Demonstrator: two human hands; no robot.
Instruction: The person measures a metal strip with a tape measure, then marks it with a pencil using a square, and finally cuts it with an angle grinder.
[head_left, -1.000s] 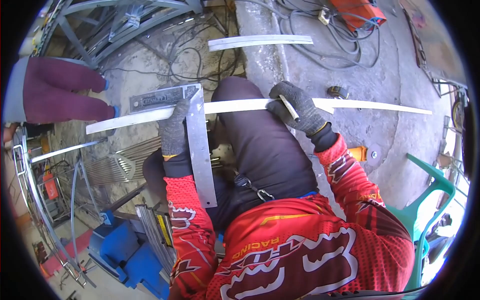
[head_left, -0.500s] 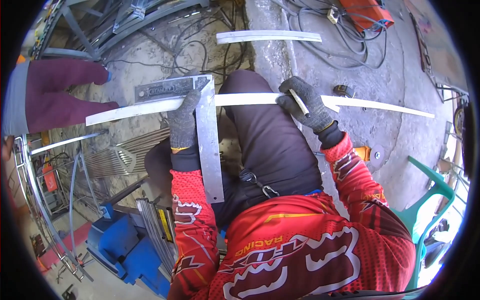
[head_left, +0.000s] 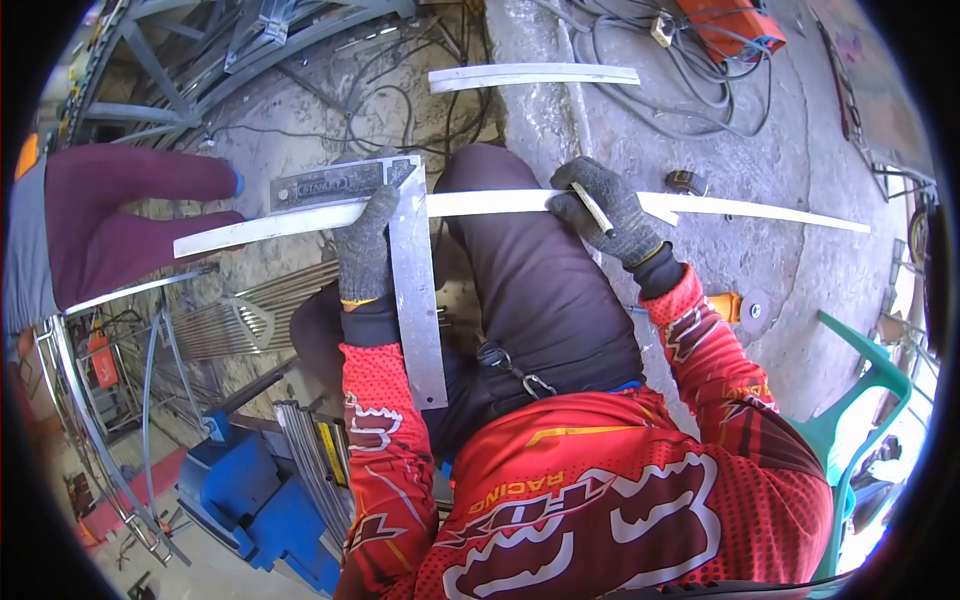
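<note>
A long pale metal bar (head_left: pixel 490 202) lies across my thighs, reaching out past both knees. Against it rests a Stanley try square (head_left: pixel 418 290), its blade crossing the bar and its dark stock along the bar's far edge. My left hand (head_left: pixel 368 235), in a grey glove, is closed around the bar and the square where they meet. Gloved too, my right hand (head_left: pixel 612 210) is closed at the bar farther right. A thin pale marking stick (head_left: pixel 592 208) lies between its fingers; its tip is hard to make out.
A second metal bar (head_left: pixel 535 75) lies on the concrete ahead, near coiled cables and an orange machine (head_left: pixel 735 25). An angle grinder (head_left: pixel 740 306) is at my right, beside a green chair (head_left: pixel 865 390). Another person's legs (head_left: pixel 130 215), metal tubes (head_left: pixel 250 315) and a blue plastic object (head_left: pixel 250 490) are at left.
The try square has shifted very slightly left along with my left hand. The other person's legs at left have moved a little downward in the view. My right hand stays almost still.
</note>
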